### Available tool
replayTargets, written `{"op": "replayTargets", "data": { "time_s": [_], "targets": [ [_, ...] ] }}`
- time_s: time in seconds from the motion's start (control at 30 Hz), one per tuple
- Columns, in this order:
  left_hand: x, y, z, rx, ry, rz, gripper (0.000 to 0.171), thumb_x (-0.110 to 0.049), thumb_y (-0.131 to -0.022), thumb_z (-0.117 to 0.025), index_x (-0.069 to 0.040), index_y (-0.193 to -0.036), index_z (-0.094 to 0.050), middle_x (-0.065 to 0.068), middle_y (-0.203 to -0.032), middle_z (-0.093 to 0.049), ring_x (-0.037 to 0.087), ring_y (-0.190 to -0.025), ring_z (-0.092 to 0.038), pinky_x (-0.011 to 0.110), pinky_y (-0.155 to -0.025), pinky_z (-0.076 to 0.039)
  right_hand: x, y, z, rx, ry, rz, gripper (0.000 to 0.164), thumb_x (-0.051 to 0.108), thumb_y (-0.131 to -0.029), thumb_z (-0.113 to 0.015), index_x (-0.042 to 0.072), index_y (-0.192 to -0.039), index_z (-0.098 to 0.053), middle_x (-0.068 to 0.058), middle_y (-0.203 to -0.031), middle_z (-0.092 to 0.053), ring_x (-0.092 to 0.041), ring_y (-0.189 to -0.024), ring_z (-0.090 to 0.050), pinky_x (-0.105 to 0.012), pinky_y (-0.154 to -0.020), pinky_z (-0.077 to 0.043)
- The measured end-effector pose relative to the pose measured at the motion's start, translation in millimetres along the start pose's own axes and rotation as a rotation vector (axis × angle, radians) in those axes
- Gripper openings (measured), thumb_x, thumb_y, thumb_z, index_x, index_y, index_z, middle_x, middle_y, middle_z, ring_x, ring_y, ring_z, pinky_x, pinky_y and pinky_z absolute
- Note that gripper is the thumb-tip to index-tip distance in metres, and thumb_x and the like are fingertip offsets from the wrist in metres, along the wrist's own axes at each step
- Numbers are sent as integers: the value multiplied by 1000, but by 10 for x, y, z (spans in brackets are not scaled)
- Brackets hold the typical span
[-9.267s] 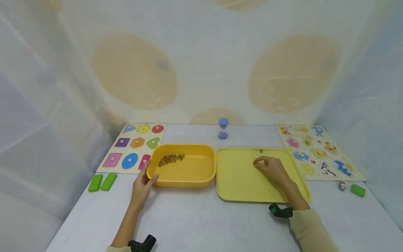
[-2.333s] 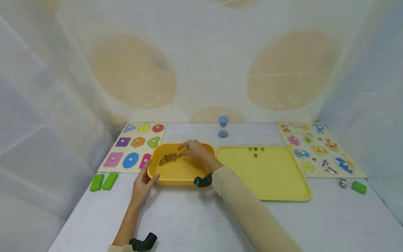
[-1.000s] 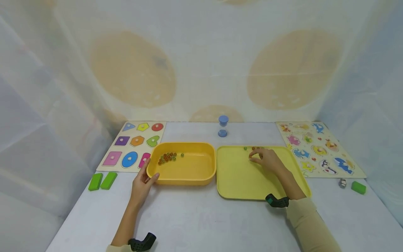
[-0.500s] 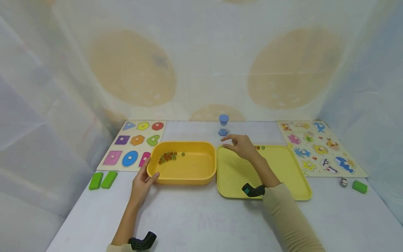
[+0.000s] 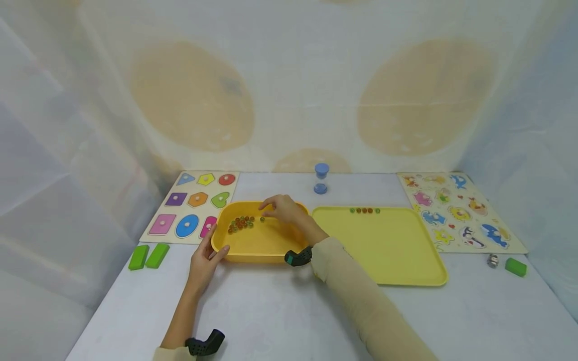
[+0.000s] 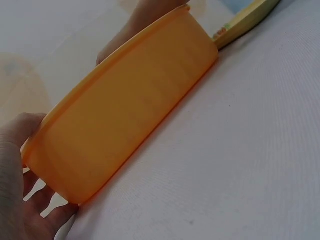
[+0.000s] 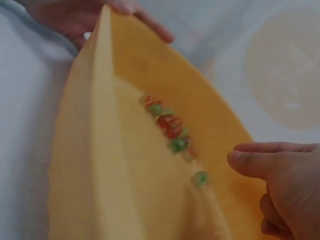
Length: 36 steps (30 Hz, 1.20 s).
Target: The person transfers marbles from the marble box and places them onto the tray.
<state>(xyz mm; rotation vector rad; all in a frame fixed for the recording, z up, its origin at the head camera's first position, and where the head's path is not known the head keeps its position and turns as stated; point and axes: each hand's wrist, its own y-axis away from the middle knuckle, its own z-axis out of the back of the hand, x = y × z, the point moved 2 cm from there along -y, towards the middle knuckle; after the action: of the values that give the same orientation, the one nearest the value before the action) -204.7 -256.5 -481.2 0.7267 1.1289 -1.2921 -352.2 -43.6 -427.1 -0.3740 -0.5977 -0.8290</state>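
Observation:
In the head view my left hand grips the left end of an orange-yellow basin, thumb at the near rim and fingers round the outer wall. A loose cluster of small glassy red and green beads lies on the basin floor. My right hand reaches in over the basin's far side, thumb and forefinger stretched out with nothing between them. Just beyond those fingertips, a single green bead sits apart from the cluster. On the yellow tray to the right, several beads form a row along the far edge.
A blue hourglass stands behind the basin and tray. Puzzle boards lie at back left and back right. Green blocks rest at the left; another green block and a small silvery object sit at the right.
The tray's row has grown from one green bead to several. In the last second my right hand let go of a red-orange bead there and moved left over the basin. My left hand stayed put.

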Motion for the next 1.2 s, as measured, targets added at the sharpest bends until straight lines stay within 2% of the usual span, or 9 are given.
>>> {"op": "replayTargets", "data": {
  "time_s": [0.13, 0.33, 0.43, 0.57, 0.67, 0.8, 0.93, 1.07, 1.2],
  "targets": [
    [4, -1, 7, 1, -2, -1, 67, -27, -84, -62, -30, -141, -27, -10, -144, -28, 15, -129, -34, 18, -93, -39, -24, -51, -123, 62, 38, -34, 21, 21, -85, -62, 17, -104, -67, 2, -98, -64, -13, -73, -49, -22, -65, -42],
    [0, -6, 11, 19, 10, 0, 68, -26, -85, -62, -26, -142, -26, -8, -145, -26, 18, -130, -33, 18, -94, -38, -73, -78, -227, 52, 153, -48, 21, 16, -85, -61, 17, -104, -67, -4, -88, -65, -13, -65, -46, -23, -63, -41],
    [-59, 4, 21, 24, 16, 0, 68, -25, -84, -62, -23, -142, -26, -6, -146, -26, 19, -130, -33, 21, -95, -39, -87, -84, -243, 42, 189, -50, 19, 17, -84, -62, 18, -103, -68, 0, -98, -66, -11, -81, -54, -21, -76, -45],
    [-204, 50, 25, 27, 18, 8, 69, -25, -84, -62, -20, -142, -25, -3, -146, -26, 20, -130, -32, 24, -96, -38, -86, -80, -248, 56, 219, -45, 18, 19, -84, -63, 17, -101, -68, 4, -109, -63, -13, -103, -55, -25, -92, -44],
    [-235, 66, 21, 32, 18, 9, 69, -24, -85, -62, -19, -142, -25, -1, -146, -26, 22, -131, -31, 24, -96, -37, -54, -51, -215, 67, 217, -35, 17, 21, -85, -62, 17, -100, -69, 4, -107, -64, -14, -103, -56, -29, -95, -43],
    [-108, 35, 27, 31, 10, 6, 68, -25, -85, -62, -23, -142, -25, -4, -146, -26, 20, -131, -31, 20, -95, -38, 56, 52, -45, 23, 165, 19, 17, 24, -84, -62, 16, -99, -69, 2, -94, -66, -12, -76, -55, -26, -75, -47],
    [0, 12, 27, 6, -4, -9, 67, -27, -85, -61, -29, -141, -26, -8, -145, -27, 18, -130, -33, 17, -93, -39, 165, 281, 277, -79, 135, 118, 21, 26, -85, -61, 15, -101, -68, 0, -61, -54, -10, -49, -34, -21, -47, -31],
    [25, 10, 18, 7, -3, -10, 67, -29, -85, -61, -31, -141, -25, -10, -145, -27, 16, -130, -32, 15, -94, -37, 95, 655, 607, -193, 129, 176, 22, 27, -85, -61, 15, -101, -67, 3, -48, -32, -9, -42, -22, -19, -41, -22],
    [20, 8, 11, 6, -4, 1, 66, -30, -85, -61, -33, -141, -26, -10, -145, -27, 16, -130, -32, 16, -94, -38, -188, 1083, 851, -290, 127, 128, 20, 26, -83, -63, 14, -99, -68, 6, -48, -26, -8, -42, -20, -20, -40, -21]
  ]
}}
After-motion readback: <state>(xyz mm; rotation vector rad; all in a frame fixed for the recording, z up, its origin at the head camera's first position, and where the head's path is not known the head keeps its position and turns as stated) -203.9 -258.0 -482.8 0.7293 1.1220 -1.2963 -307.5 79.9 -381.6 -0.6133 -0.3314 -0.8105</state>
